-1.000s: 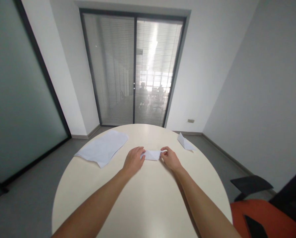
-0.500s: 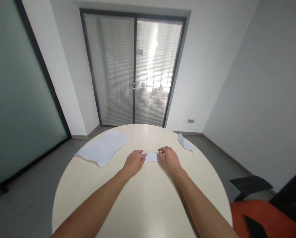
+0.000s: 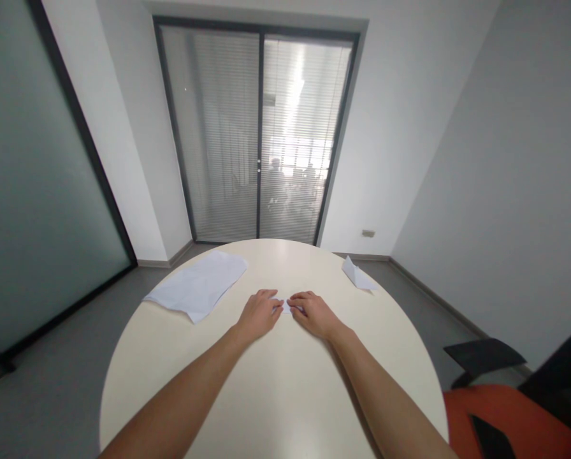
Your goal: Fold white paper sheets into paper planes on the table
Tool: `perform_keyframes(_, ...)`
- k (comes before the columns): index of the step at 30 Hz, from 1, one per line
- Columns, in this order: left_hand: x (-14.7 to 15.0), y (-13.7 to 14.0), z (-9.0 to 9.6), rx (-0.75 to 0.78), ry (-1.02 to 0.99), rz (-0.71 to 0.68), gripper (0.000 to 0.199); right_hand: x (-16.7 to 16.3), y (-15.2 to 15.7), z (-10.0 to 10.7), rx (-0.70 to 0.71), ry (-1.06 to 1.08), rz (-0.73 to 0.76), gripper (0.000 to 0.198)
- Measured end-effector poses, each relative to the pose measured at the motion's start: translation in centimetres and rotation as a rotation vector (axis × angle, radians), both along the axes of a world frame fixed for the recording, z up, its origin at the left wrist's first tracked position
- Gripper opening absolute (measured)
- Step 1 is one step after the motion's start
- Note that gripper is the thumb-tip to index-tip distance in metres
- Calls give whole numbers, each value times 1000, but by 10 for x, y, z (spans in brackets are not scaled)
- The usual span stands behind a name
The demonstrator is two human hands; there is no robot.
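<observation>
A small folded piece of white paper (image 3: 286, 308) lies on the round table, mostly hidden under my fingers. My left hand (image 3: 260, 313) is closed on its left end, thumb and fingertips pressed at the paper. From the other side, my right hand (image 3: 315, 314) grips the paper with bent fingers, its tips a short way from the left fingertips. Only a narrow strip of paper shows between the two hands.
The round cream table (image 3: 266, 395) holds a large creased white sheet (image 3: 204, 280) at the left and a folded paper shape (image 3: 357, 275) near the right edge. An orange chair (image 3: 519, 421) stands at the right. Beyond is a glass partition (image 3: 213, 140) with blinds.
My right hand has moved left along the folded paper, covering more of it. My left hand has stayed almost in place.
</observation>
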State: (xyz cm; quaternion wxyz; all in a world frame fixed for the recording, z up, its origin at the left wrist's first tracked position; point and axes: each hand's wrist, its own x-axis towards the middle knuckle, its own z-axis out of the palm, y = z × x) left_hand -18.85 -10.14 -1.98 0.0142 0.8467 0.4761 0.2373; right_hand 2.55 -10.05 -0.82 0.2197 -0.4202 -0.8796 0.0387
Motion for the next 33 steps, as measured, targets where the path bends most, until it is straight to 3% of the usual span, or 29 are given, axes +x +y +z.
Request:
perform_keyframes(20, 1, 1, 0, -2, -24, -47, 27, 14, 5, -1, -46, 59, 11, 28)
perform_keyframes(33, 2, -4, 6, 22, -56, -49, 25, 11, -2, 11, -84, 54, -31, 26)
